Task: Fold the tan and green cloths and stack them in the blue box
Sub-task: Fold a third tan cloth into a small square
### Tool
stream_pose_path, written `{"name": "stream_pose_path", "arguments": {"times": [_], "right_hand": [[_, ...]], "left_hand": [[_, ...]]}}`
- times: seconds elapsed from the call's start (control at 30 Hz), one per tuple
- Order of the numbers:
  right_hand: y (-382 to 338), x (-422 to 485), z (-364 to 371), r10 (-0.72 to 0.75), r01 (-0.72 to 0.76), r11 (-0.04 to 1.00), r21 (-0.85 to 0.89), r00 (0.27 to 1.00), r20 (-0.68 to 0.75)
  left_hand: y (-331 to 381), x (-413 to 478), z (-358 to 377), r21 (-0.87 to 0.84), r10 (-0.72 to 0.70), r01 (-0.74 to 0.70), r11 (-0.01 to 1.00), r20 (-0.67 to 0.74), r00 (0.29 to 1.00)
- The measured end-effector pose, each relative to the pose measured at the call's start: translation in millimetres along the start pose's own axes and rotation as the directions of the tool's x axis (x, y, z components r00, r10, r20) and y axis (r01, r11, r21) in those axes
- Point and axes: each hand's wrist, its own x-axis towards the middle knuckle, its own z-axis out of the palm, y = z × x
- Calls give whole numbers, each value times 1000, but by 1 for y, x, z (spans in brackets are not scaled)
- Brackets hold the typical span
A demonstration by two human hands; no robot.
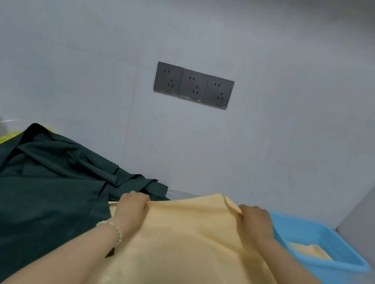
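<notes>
Left hand (132,205) & right hand (255,219) each pinch the smooth tan cloth's (185,244) raised far edge, w/ rumpled green cloth (40,180) beside.

tan cloth (190,245): smooth and spread out in front of you. Its far edge is raised and bunched, with your left hand (133,204) and right hand (256,220) each gripping it. green cloth (40,185): dark, unfolded, a crumpled heap on your left, touching the tan one. blue box (299,234): open plastic tub on your right, with a folded tan piece (309,251) lying flat inside.
</notes>
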Motion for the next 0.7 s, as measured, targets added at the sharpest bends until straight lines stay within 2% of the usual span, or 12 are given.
{"name": "stream_pose_path", "arguments": {"times": [0.07, 0.17, 0.4, 0.53, 0.6, 0.7], "right_hand": [[9, 10, 15, -11, 14, 986, -167, 1000, 23], [24, 23, 28, -18, 27, 957, -290, 999, 33], [67, 41, 40, 51, 11, 901, -434, 990, 131], [76, 42, 40, 26, -13, 943, -334, 999, 35], [67, 36, 41, -22, 21, 964, -265, 1000, -2], [34, 11, 53, -86, 86, 995, -41, 996, 7]], "left_hand": [[10, 18, 7, -5, -20, 20, 1000, -41, 999], [28, 38, 19, 15, -3, 4, 1000, -61, 998], [88, 78, 46, 79, 84, -81, 994, -37, 996], [106, 74, 61, 59, 72, -72, 996, 1, 997], [110, 58, 69, 6, 52, -53, 999, 42, 998], [113, 27, 76, -120, 64, -42, 992, 181, 981]]}}
